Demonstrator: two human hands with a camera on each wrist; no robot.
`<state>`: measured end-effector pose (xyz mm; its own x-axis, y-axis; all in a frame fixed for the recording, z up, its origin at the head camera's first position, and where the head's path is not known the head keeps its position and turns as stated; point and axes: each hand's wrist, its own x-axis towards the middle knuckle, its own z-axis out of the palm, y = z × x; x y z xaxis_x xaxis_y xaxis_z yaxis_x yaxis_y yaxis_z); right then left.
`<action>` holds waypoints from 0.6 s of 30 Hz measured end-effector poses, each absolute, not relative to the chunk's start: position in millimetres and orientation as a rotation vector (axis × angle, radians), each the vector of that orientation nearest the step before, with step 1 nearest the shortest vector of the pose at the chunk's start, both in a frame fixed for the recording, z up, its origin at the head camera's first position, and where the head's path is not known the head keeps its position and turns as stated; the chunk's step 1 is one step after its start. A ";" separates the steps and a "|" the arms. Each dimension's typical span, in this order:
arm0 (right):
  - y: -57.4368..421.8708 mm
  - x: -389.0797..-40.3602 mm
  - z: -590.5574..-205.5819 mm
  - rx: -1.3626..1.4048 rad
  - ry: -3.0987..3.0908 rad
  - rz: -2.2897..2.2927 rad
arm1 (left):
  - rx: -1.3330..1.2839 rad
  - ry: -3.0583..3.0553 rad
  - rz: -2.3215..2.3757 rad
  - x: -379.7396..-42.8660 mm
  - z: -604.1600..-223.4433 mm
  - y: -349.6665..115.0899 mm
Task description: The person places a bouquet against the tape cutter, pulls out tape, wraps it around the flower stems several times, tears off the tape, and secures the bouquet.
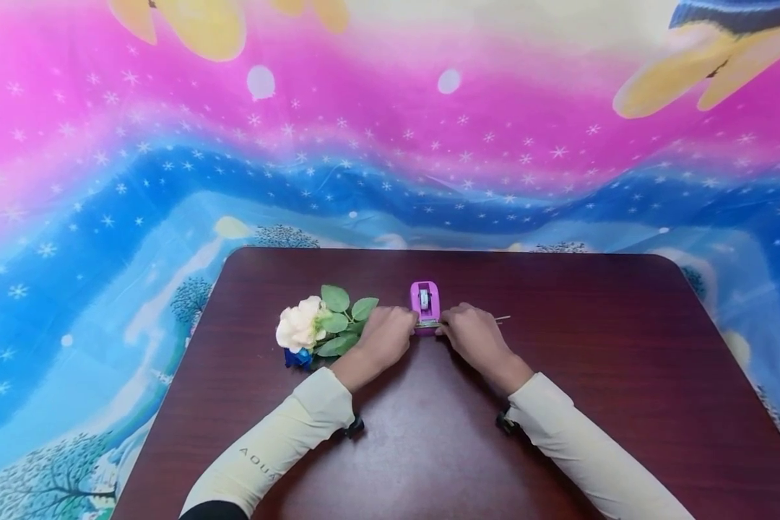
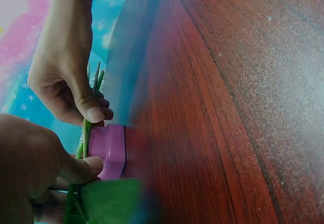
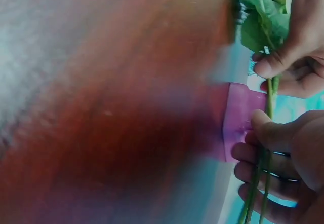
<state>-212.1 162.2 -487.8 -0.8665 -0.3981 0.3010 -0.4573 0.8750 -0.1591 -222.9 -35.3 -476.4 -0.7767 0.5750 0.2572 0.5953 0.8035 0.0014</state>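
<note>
A cream flower (image 1: 299, 323) and a dark blue flower (image 1: 297, 357) lie together on the left, with green leaves (image 1: 334, 323) behind the blooms. Their green stems (image 3: 270, 100) run sideways to the right, across the front of a purple tape dispenser (image 1: 420, 292). My left hand (image 1: 386, 334) pinches the stems just left of the dispenser, below the leaves. On its other side my right hand (image 1: 476, 331) grips the same stems between thumb and fingers, and the stem ends (image 1: 503, 318) stick out past it. A roll of tape (image 1: 425, 297) sits inside the dispenser.
Everything is on a dark red-brown wooden table (image 1: 598, 325) with rounded far corners. Behind it hangs a pink and blue patterned cloth (image 1: 390, 144). Both forearms, in pale sleeves (image 1: 279, 433), reach in over the near edge.
</note>
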 end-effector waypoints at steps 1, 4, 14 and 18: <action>161.5 -211.6 -488.0 0.642 -2.774 0.304 | -0.899 -2.740 -0.116 -222.7 -476.8 -35.1; 159.8 -210.1 -488.2 0.613 -2.728 0.230 | -0.892 -2.705 -0.104 -222.3 -478.0 -34.6; 159.9 -207.7 -490.6 0.633 -2.625 0.157 | -0.904 -2.616 -0.017 -220.4 -478.9 -34.3; 160.1 -209.1 -490.1 0.643 -2.577 0.132 | -0.893 -2.572 -0.002 -219.9 -476.3 -34.8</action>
<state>-209.1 160.1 -490.1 -0.7759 -0.4187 0.4718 -0.4646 0.8853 0.0216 -219.9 -34.8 -476.3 -0.7078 0.5927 0.3844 0.5932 0.7941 -0.1321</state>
